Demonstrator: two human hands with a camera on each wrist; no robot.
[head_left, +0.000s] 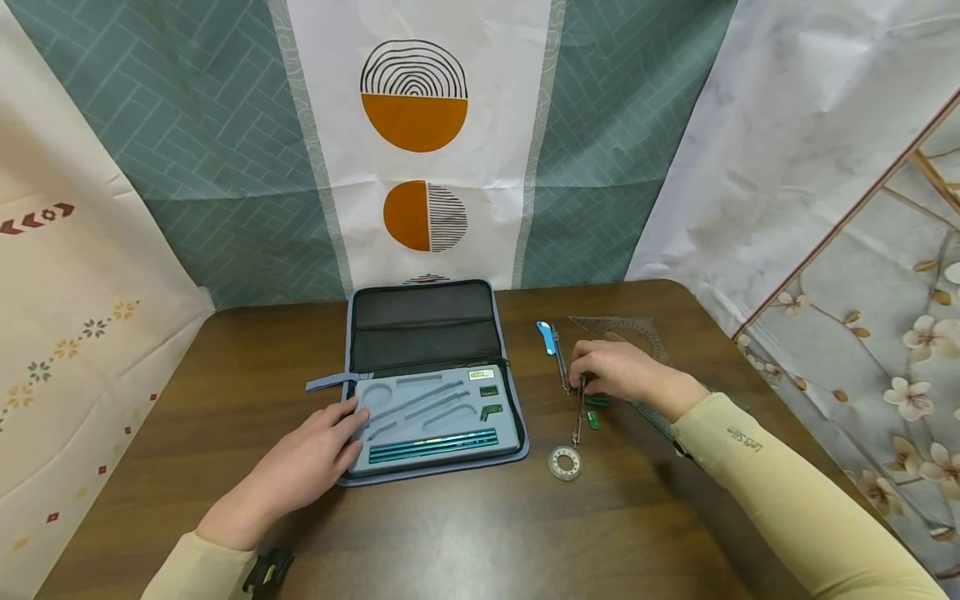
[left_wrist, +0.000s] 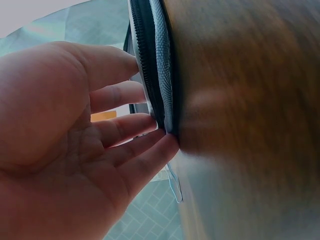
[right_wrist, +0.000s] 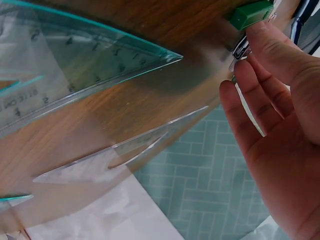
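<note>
Pinching a slim metal compass (head_left: 578, 412) with its thumb and fingers, the right hand (head_left: 622, 371) sits over the right half of the wooden table (head_left: 465, 537). The compass points towards the near edge, its lower end just beside a pale ring (head_left: 565, 476). The left hand (head_left: 318, 446) grasps nothing; its loosely bent fingers rest on the left edge of an open zip case (head_left: 522, 454), which lies by the table's far edge. The case's grey tray (head_left: 506, 427) holds teal pencils (head_left: 433, 446) along its near edge. Towards the table's far right corner lies a clear set square (head_left: 660, 343); a blue-ended tool (head_left: 545, 337) lies between it and the case.
</note>
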